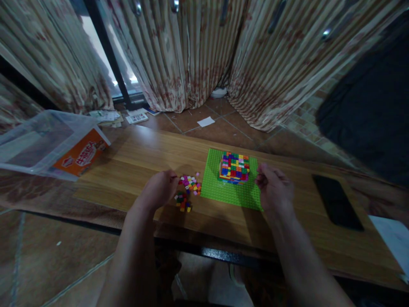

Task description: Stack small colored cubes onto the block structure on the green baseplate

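A green studded baseplate (211, 183) lies on the wooden table. Near its far middle stands a block of many-coloured toy bricks (235, 167), built up in layers. My left hand (160, 188) is at the left edge of a loose pile of small bricks (191, 183), its fingertips pinched together; whatever is between them is too small to make out. A smaller group of dark, red, orange and yellow bricks (182, 203) lies nearer to me. Over the baseplate's right edge, beside the block, my right hand (276, 186) has its fingers curled together, and their contents are hidden.
A clear plastic bin (41, 128) with an orange label stands at the table's left end. To the right lie a black phone (336, 202) and white paper (391, 238). Behind the table are papers (137, 117) on the tiled floor and striped curtains (179, 55).
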`<action>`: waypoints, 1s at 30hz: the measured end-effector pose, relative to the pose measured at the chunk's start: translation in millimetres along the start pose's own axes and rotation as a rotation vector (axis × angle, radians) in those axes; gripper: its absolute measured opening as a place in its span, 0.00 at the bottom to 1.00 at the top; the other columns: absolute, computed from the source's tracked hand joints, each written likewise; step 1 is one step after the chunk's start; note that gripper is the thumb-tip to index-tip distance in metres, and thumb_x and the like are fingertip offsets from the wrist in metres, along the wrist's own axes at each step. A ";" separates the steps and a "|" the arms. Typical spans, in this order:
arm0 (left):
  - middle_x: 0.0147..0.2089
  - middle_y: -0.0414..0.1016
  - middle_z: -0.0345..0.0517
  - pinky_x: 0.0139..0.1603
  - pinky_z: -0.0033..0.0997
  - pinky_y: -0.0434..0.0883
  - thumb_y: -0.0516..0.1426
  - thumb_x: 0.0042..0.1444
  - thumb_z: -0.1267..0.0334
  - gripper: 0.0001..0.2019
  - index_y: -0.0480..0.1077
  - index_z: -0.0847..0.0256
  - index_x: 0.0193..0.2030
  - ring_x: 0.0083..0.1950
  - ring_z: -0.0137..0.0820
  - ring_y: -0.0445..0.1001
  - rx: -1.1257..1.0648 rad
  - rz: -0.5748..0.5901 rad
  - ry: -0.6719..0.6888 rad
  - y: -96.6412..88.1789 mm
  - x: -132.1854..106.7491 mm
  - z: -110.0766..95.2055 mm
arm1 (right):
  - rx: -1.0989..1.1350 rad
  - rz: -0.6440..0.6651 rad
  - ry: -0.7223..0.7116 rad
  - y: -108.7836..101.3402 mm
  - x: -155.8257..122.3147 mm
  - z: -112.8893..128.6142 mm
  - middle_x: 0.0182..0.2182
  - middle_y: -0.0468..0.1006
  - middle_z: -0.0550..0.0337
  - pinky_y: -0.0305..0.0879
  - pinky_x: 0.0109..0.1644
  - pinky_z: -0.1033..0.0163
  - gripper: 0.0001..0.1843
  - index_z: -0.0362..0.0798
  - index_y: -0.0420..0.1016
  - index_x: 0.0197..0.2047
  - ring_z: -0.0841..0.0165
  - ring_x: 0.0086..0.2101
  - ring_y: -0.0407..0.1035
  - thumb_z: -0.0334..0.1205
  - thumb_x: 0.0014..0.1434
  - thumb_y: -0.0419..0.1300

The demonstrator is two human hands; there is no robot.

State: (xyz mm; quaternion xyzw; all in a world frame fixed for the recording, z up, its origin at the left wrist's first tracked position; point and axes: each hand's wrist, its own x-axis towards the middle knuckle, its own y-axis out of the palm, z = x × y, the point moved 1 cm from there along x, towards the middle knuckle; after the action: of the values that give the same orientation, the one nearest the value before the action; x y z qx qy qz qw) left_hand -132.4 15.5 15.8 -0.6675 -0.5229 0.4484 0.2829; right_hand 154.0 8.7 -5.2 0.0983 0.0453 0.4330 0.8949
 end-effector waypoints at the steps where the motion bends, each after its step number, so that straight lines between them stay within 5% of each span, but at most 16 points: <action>1: 0.31 0.77 0.48 0.33 0.28 0.62 0.49 0.64 0.65 0.14 0.75 0.62 0.35 0.32 0.32 0.72 0.006 -0.002 -0.006 0.1 -0.5 -0.2 | -0.043 -0.003 -0.101 1.9 -5.1 3.1 0.18 0.70 0.69 0.59 0.23 0.70 0.14 0.47 0.75 0.23 0.77 0.19 0.60 0.46 0.44 0.73; 6: 0.33 0.79 0.50 0.34 0.28 0.62 0.48 0.64 0.67 0.15 0.76 0.63 0.37 0.33 0.32 0.73 0.034 0.004 0.009 -0.7 -3.4 -2.0 | -0.328 0.139 -0.440 12.0 -48.5 9.8 0.26 0.77 0.63 0.67 0.36 0.62 0.09 0.50 0.78 0.30 0.69 0.28 0.70 0.46 0.57 0.67; 11: 0.35 0.80 0.51 0.35 0.29 0.63 0.48 0.64 0.67 0.16 0.78 0.64 0.37 0.35 0.33 0.74 0.029 0.002 0.032 0.0 -3.1 -1.2 | -0.558 0.726 -0.524 21.6 -95.8 -11.2 0.34 0.80 0.60 0.69 0.37 0.61 0.05 0.53 0.79 0.38 0.67 0.32 0.73 0.40 0.63 0.61; 14: 0.34 0.80 0.51 0.35 0.29 0.63 0.49 0.64 0.66 0.16 0.78 0.64 0.38 0.35 0.33 0.74 0.017 -0.005 0.023 1.8 -2.1 0.5 | -0.627 0.902 -0.524 26.9 -114.9 -27.0 0.37 0.80 0.57 0.70 0.42 0.59 0.06 0.52 0.78 0.43 0.64 0.37 0.75 0.39 0.64 0.61; 24: 0.38 0.81 0.54 0.38 0.30 0.64 0.50 0.64 0.64 0.15 0.78 0.64 0.40 0.37 0.34 0.75 -0.008 -0.041 0.018 3.9 -2.1 2.1 | -0.882 0.872 -0.652 38.9 -130.1 -43.7 0.36 0.78 0.55 0.66 0.45 0.54 0.06 0.49 0.76 0.40 0.59 0.39 0.72 0.43 0.63 0.64; 30: 0.34 0.80 0.50 0.35 0.29 0.63 0.50 0.65 0.63 0.15 0.76 0.63 0.36 0.34 0.32 0.73 -0.006 -0.028 0.042 2.4 -2.1 2.8 | -0.822 0.873 -0.643 41.1 -130.2 -45.3 0.35 0.78 0.55 0.66 0.44 0.56 0.08 0.50 0.76 0.36 0.61 0.38 0.72 0.39 0.67 0.57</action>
State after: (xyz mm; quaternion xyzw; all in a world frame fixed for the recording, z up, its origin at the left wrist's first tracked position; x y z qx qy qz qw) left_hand -133.9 12.6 13.2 -0.6703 -0.5273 0.4287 0.2982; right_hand 34.1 -62.2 -41.0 -0.1169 -0.4349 0.6859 0.5716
